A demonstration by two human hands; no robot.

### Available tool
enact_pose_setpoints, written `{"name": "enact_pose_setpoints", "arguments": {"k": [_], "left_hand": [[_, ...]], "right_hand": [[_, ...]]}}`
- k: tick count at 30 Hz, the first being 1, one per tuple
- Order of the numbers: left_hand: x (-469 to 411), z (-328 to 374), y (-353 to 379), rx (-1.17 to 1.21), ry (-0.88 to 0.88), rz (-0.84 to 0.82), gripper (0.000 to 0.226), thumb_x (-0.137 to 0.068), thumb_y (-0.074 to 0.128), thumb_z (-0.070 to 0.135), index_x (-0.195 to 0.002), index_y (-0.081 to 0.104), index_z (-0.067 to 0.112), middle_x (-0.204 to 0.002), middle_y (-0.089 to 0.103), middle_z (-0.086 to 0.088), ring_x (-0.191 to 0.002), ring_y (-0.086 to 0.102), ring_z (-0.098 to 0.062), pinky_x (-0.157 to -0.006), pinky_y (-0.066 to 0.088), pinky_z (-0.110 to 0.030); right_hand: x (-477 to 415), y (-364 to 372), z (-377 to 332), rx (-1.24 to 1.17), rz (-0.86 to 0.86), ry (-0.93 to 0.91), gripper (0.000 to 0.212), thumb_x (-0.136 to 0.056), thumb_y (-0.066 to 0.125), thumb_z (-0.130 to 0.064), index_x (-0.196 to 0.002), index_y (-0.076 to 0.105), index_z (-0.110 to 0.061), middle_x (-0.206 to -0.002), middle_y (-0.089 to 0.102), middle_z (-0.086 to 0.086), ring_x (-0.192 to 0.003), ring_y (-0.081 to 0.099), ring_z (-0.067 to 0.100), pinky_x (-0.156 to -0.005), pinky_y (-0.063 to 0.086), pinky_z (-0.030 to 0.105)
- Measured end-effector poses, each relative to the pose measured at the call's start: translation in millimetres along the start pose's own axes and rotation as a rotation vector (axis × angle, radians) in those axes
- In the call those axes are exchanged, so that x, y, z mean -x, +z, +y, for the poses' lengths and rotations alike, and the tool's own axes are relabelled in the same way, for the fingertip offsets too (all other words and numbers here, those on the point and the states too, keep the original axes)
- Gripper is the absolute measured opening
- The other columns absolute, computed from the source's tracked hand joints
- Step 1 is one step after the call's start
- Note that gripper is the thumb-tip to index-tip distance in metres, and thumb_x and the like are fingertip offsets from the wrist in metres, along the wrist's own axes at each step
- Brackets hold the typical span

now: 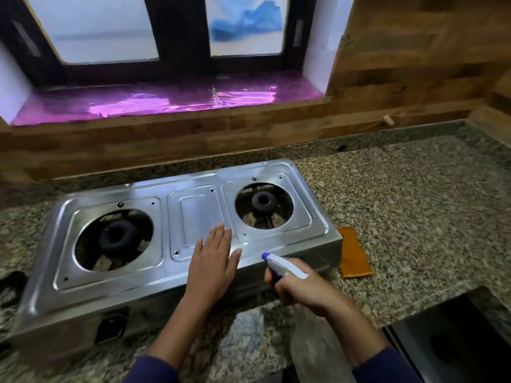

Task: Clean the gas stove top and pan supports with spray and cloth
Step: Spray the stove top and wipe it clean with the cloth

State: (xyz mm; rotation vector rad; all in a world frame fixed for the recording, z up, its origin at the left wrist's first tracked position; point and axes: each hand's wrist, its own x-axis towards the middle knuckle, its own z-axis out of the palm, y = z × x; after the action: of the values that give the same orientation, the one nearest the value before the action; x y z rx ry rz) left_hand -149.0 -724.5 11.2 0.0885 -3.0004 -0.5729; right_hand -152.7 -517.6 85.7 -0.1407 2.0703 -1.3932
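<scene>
Stove (pixel 193 214): set on the counter (pixel 414 203), before the window sill (pixel 166 103)
Left burner (pixel 114 236): seated in the stove's left opening
Right burner (pixel 263 200): seated in the right opening
Cloth (pixel 352 252): laid on the counter, against the stove's right end
Left hand (pixel 213 261): laid flat on the stove top, between the burners
Spray bottle (pixel 284 265): held by the right hand (pixel 298 288), right of the left hand, at the stove's front edge

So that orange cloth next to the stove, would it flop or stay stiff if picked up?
Probably floppy: the orange cloth lies flat on the counter with soft edges. Likely light, since it looks thin. Unlikely to roll, lying so low.
</scene>
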Motion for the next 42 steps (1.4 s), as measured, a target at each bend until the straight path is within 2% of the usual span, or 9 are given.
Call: {"name": "enact_pose_setpoints", "arguments": {"k": [5, 10, 14, 23, 28, 32, 34, 38, 42], "left_hand": [[-7, -25, -10, -0.015, 0.011, -0.009, 0.079, -0.089, 0.008, 0.058, -0.151, 0.03, 0.015, -0.161, 0.021, -0.005, -0.149, 0.014, -0.021, -0.119, 0.012, -0.043], [-9, -37, -8, 0.01, 0.025, -0.031, 0.081, -0.088, 0.004, 0.059, -0.153, 0.027, 0.016, -0.161, 0.019, -0.004, -0.15, 0.013, -0.021, -0.119, 0.01, -0.044], [-6, -38, -6, -0.009, 0.04, -0.042, 0.081, -0.087, -0.001, 0.058, -0.153, 0.025, 0.017, -0.161, 0.019, -0.003, -0.15, 0.013, -0.019, -0.12, 0.008, -0.043], [-6, -36, -5, -0.018, 0.053, -0.036, 0.081, -0.088, -0.003, 0.058, -0.154, 0.022, 0.018, -0.162, 0.017, -0.002, -0.15, 0.01, -0.018, -0.12, 0.008, -0.043], [-6, -36, -4, -0.017, 0.045, -0.021, 0.079, -0.089, 0.0, 0.059, -0.154, 0.023, 0.019, -0.162, 0.018, -0.001, -0.15, 0.01, -0.017, -0.12, 0.008, -0.042], [-6, -37, -2, -0.015, 0.036, -0.004, 0.077, -0.09, 0.005, 0.058, -0.153, 0.027, 0.019, -0.16, 0.022, -0.001, -0.149, 0.014, -0.017, -0.12, 0.009, -0.042], [-7, -37, -1, -0.007, 0.03, 0.004, 0.076, -0.091, 0.007, 0.058, -0.152, 0.029, 0.019, -0.16, 0.024, -0.001, -0.149, 0.015, -0.017, -0.119, 0.01, -0.042], [-6, -35, -2, -0.003, 0.021, 0.006, 0.076, -0.09, 0.008, 0.058, -0.151, 0.031, 0.019, -0.159, 0.025, 0.001, -0.149, 0.015, -0.015, -0.119, 0.011, -0.042], [-5, -34, -4, 0.004, 0.007, 0.016, 0.075, -0.091, 0.009, 0.058, -0.151, 0.033, 0.019, -0.159, 0.026, 0.002, -0.149, 0.017, -0.015, -0.119, 0.011, -0.04]], "right_hand": [[-8, 36, -19, 0.004, 0.231, -0.049, 0.01, -0.057, 0.047, -0.006, -0.058, 0.04, -0.014, -0.059, 0.036, 0.008, -0.055, 0.034, 0.02, -0.054, 0.025, 0.037], [-11, 47, -42, -0.177, 0.327, -0.051, 0.017, -0.051, 0.047, -0.004, -0.066, 0.056, -0.007, -0.063, 0.044, 0.012, -0.055, 0.042, 0.022, -0.048, 0.034, 0.026], [-19, 49, -47, -0.112, 0.41, -0.063, 0.016, -0.055, 0.047, -0.002, -0.049, 0.04, -0.014, -0.051, 0.035, 0.007, -0.047, 0.035, 0.021, -0.046, 0.027, 0.027], [-21, -10, -28, -0.338, 0.716, 0.057, 0.025, -0.044, 0.049, 0.001, -0.067, 0.051, -0.008, -0.066, 0.043, 0.014, -0.045, 0.037, 0.019, -0.047, 0.031, 0.027], [-17, -39, -16, -0.362, 0.699, 0.092, 0.024, -0.054, 0.044, 0.011, -0.063, 0.052, -0.01, -0.063, 0.046, 0.011, -0.057, 0.04, 0.022, -0.045, 0.032, 0.023], [-15, -49, 8, -0.295, 0.767, 0.162, 0.015, -0.042, 0.046, -0.003, -0.054, 0.047, -0.012, -0.056, 0.044, 0.013, -0.043, 0.038, 0.02, -0.05, 0.031, 0.029], [-13, -51, 15, -0.274, 0.752, 0.198, 0.015, -0.052, 0.047, 0.004, -0.058, 0.049, -0.01, -0.058, 0.045, 0.014, -0.043, 0.039, 0.02, -0.05, 0.032, 0.029], [-12, -51, 19, -0.293, 0.623, 0.212, 0.028, -0.061, 0.042, 0.016, -0.069, 0.056, -0.007, -0.069, 0.05, 0.015, -0.062, 0.044, 0.024, -0.05, 0.038, 0.025], [-12, -23, 5, -0.146, 0.43, 0.16, 0.019, -0.053, 0.05, 0.0, -0.065, 0.055, -0.014, -0.062, 0.044, 0.013, -0.051, 0.04, 0.021, -0.05, 0.03, 0.03]]}}
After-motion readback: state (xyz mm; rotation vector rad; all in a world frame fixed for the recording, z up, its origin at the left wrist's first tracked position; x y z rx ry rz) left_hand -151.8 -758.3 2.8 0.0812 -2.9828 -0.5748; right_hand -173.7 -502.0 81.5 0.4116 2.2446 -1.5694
